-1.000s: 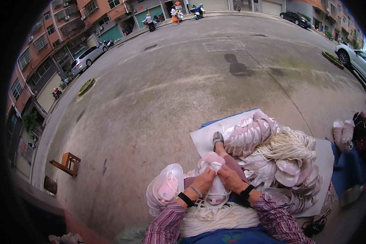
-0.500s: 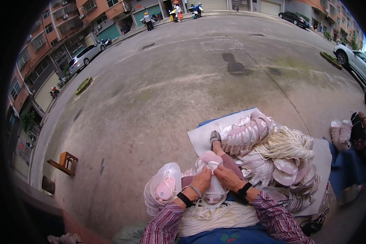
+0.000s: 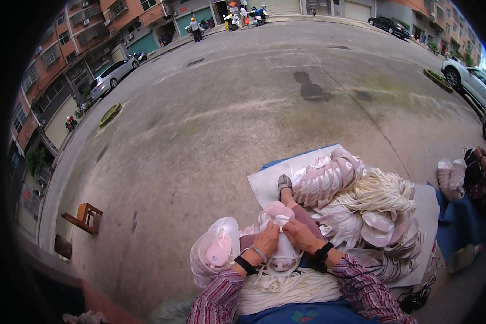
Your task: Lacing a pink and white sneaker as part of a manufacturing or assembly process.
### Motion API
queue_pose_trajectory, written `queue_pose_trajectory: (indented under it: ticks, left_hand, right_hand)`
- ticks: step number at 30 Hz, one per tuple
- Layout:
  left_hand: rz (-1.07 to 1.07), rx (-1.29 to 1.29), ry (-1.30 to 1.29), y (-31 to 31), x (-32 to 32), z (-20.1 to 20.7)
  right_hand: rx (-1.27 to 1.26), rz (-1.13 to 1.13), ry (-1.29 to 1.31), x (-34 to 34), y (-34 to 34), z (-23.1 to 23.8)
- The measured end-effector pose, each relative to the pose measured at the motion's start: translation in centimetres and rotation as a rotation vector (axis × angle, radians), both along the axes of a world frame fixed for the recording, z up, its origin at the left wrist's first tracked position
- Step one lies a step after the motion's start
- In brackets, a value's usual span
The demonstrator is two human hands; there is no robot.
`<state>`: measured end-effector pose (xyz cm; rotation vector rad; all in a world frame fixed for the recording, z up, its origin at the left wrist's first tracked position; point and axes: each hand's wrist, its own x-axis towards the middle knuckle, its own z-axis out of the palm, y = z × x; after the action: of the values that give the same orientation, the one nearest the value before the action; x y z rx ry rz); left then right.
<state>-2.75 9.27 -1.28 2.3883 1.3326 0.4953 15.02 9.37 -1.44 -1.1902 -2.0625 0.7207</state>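
Note:
In my lap lies a pink and white shoe upper [image 3: 276,212], its pink end pointing away from me. My left hand [image 3: 266,238] pinches its middle from the left, and my right hand [image 3: 303,236] does the same from the right, fingertips almost meeting. A small white part sticks up between them; whether it is lace or tongue I cannot tell. Beside my left wrist is another white upper with a pink piece [image 3: 217,251], a loop of lace around it. A bundle of cream laces [image 3: 286,289] spreads over my lap, on a blue apron [image 3: 286,313].
On a pale sheet [image 3: 264,186] to my right lie stacked uppers [image 3: 329,175] and a heap of cream laces [image 3: 380,189]. A wooden stool [image 3: 87,217] stands left on the concrete. Another person [image 3: 483,178] sits at far right by more uppers [image 3: 451,178]. Cars and people are farther off.
My hands stay almost in place, pinching the same upper. The view has shifted slightly, and the people in the distance have moved a little.

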Motion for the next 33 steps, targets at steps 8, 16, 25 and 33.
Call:
queue_pose_trajectory:
  ticks: [8, 16, 25, 33]
  left_hand:
    - [-0.046, -0.007, -0.019, 0.2, -0.5, 0.4]
    - [-0.069, -0.074, 0.107, 0.2, 0.1, 1.7]
    - [-0.061, -0.011, -0.009, 0.2, 0.0, 0.3]
    - [-0.015, -0.012, -0.028, -0.3, 0.0, 0.1]
  right_hand:
    - [-0.039, 0.016, -0.038, 0.4, -0.1, 0.2]
    - [-0.007, 0.001, -0.049, 0.2, -0.1, 0.1]
    - [0.01, 0.123, 0.036, 0.6, 0.7, 0.3]
    - [0.021, 0.068, 0.057, 0.6, 0.2, -0.1]
